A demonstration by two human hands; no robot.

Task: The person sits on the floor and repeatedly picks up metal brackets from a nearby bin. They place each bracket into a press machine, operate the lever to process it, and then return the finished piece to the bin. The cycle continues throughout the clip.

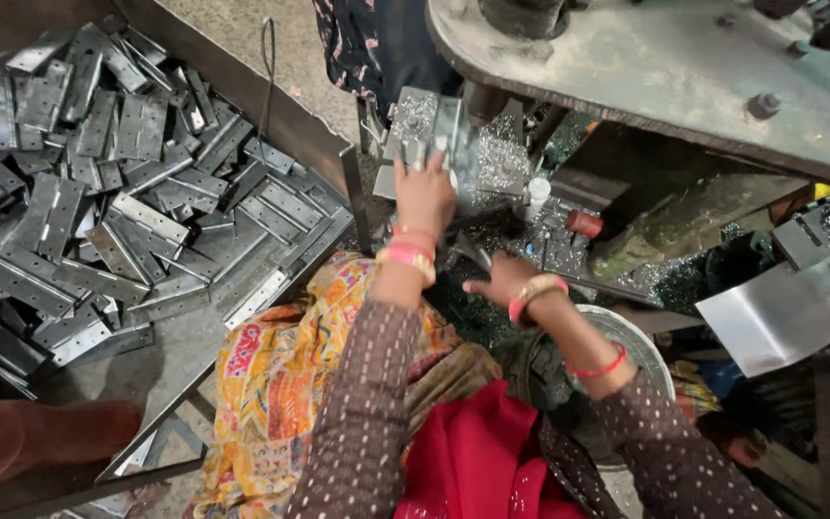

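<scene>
My left hand [425, 192] reaches forward and presses a grey metal hinge plate [431, 127] onto the machine's fixture, fingers on top of it. Bright metal shavings [501, 154] lie around the fixture. My right hand [495, 281] is lower and nearer to me, fingers curled and pointing left beside a thin dark metal bar [468, 252]; whether it grips the bar is unclear. Both wrists carry pink and gold bangles.
A big metal tray [290, 120] at the left holds a heap of several grey hinge plates [98, 192]. The heavy machine table [684, 77] overhangs at top right. A red knob [583, 223], a round metal pan [638, 341] and a bent sheet chute [780, 317] lie to the right.
</scene>
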